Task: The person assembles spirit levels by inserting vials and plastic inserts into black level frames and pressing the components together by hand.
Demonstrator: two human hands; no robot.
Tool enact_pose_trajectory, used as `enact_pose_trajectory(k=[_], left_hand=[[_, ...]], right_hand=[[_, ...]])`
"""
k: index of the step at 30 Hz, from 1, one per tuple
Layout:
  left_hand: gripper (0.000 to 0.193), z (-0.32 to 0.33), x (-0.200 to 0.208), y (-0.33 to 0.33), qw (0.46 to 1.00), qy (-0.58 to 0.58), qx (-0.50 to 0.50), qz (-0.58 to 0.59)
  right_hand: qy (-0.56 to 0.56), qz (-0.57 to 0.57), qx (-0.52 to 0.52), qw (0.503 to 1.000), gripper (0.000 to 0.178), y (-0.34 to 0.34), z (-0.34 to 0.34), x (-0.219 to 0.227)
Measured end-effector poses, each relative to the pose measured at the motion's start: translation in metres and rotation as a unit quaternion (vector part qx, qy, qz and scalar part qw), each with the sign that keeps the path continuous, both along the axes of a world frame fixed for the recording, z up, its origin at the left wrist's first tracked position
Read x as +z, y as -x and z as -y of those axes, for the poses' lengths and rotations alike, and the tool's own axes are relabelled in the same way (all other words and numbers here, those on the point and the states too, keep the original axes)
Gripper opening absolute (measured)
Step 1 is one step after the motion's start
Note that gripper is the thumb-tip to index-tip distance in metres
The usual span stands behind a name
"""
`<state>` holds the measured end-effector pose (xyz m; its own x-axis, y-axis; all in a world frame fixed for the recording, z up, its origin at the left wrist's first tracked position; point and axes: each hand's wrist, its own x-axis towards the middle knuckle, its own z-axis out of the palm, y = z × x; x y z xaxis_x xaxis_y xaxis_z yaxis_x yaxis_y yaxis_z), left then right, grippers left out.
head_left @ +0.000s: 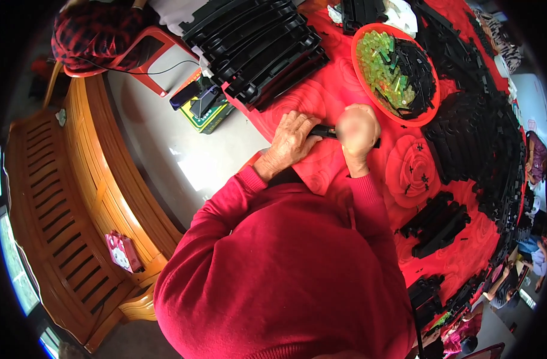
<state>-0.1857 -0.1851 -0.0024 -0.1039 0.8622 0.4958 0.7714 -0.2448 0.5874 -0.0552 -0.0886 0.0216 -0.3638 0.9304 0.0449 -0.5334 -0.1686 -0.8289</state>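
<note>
A slim black plastic part (325, 131) lies across the red cloth, between my two hands near the table's edge. My left hand (292, 139) is closed on its left end, fingers and thumb wrapped round it. My right hand (357, 130) is closed over the right half; its fingers are partly blurred, and whether a small piece is in them cannot be made out. Just beyond my right hand stands an oval red basin (436, 103), holding yellow-green translucent pieces (378, 63) and small black strips (418, 75).
Stacked black plastic trays (255, 51) stand at the far left of the red-covered table (405, 170). More black parts (465, 137) are piled to the right, with a smaller stack (438, 224) nearer. A wooden bench (76, 209) and a green-yellow box (210, 116) are at left.
</note>
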Motion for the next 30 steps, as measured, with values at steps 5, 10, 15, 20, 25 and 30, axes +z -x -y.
enact_pose_trajectory(k=[5,10,15,20,25,30], left_hand=[[0.042,0.0,0.002,-0.001,1.0,-0.003,-0.004,0.014],[0.041,0.0,-0.001,0.001,1.0,0.005,-0.001,0.005],[0.04,-0.002,-0.003,0.001,1.0,0.009,-0.007,0.017],[0.039,-0.001,0.0,-0.001,1.0,0.0,-0.002,-0.007],[0.037,0.003,0.011,0.002,0.993,0.06,0.0,-0.098],[0.037,0.02,0.015,0.001,1.0,-0.01,0.008,-0.004]], right_hand=[[-0.031,-0.037,0.003,0.999,0.019,0.003,0.003,0.0],[-0.048,0.042,0.014,0.998,0.019,0.011,0.006,0.003],[-0.115,0.111,0.007,0.987,0.02,0.015,0.005,0.004],[-0.129,0.117,0.011,0.985,0.02,0.015,0.007,0.005],[-0.171,0.111,-0.041,0.978,0.017,0.001,0.019,0.021],[-0.149,0.093,-0.281,0.944,0.013,-0.072,0.023,0.053]])
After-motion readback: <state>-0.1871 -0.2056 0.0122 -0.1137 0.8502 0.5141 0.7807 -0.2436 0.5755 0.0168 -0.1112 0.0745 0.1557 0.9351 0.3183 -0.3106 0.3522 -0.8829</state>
